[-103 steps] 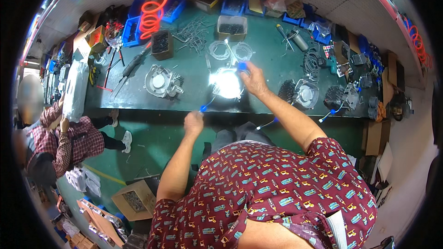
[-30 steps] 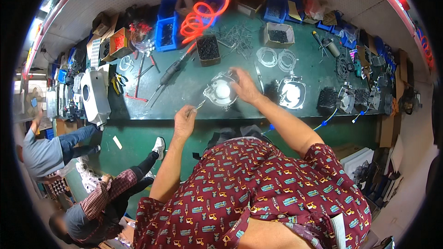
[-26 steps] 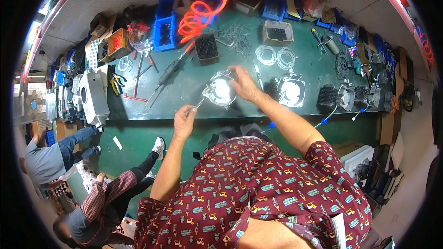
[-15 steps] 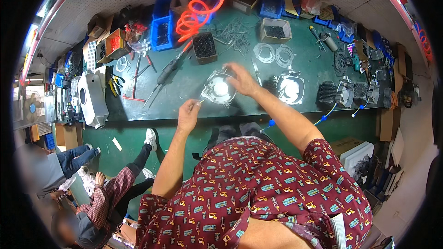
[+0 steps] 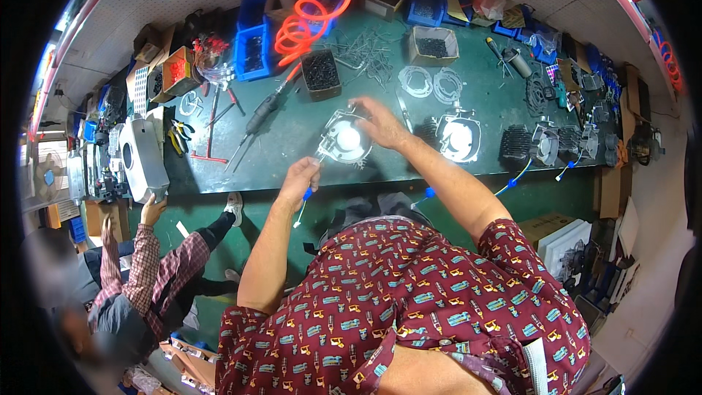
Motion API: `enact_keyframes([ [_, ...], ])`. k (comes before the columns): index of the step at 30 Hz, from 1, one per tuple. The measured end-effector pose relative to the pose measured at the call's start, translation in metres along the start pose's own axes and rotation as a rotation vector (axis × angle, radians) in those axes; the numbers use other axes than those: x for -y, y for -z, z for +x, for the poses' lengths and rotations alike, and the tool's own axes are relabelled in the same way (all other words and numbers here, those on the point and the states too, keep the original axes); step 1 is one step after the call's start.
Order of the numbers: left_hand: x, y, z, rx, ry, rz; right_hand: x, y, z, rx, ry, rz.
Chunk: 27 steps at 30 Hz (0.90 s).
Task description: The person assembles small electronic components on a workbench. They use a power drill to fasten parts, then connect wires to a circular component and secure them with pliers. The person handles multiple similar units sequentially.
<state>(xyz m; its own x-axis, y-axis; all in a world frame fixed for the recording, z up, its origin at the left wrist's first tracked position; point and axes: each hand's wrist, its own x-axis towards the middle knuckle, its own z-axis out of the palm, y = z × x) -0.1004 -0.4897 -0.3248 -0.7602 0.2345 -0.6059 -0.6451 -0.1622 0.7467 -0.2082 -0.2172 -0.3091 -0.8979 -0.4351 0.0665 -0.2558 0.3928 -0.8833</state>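
Observation:
A silvery metal housing (image 5: 327,148) with a bright round middle lies on the green bench in front of me. My right hand (image 5: 382,124) grips its upper right edge, fingers curled over the rim. At its lower left, my left hand (image 5: 298,178) is closed in a pinch on a thin cable. Below that hand the cable's blue bead (image 5: 308,194) and pale tip (image 5: 297,224) hang past the bench edge. A second similar housing (image 5: 459,139) lies to the right, beyond my right forearm.
A screwdriver-like power tool (image 5: 262,113) on an orange coiled hose (image 5: 313,11) lies left of a box of black screws (image 5: 322,77). Two ring-shaped parts (image 5: 416,82) lie further back. At the left end, a co-worker's hand (image 5: 153,209) touches a white casing (image 5: 142,157).
The cable's blue bead and pale tip now show below my left hand. My right hand stays at the housing. The co-worker has moved up to the bench and reached for the white casing.

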Motion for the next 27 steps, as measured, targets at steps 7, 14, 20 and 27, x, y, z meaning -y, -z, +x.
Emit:
enact_keyframes([
  [7,-0.004,0.005,0.007,0.019,-0.073,0.139,0.000,-0.001,0.000,0.023,-0.025,0.006],
  [14,-0.016,-0.006,0.006,-0.026,-0.025,0.242,0.002,0.001,-0.003,0.022,-0.020,-0.005],
  [20,0.008,-0.004,0.019,-0.088,-0.261,0.251,0.001,0.000,-0.002,0.029,-0.016,-0.005],
  [27,0.018,-0.022,0.014,-0.382,-0.655,0.658,0.001,0.000,-0.001,0.024,0.006,-0.045],
])
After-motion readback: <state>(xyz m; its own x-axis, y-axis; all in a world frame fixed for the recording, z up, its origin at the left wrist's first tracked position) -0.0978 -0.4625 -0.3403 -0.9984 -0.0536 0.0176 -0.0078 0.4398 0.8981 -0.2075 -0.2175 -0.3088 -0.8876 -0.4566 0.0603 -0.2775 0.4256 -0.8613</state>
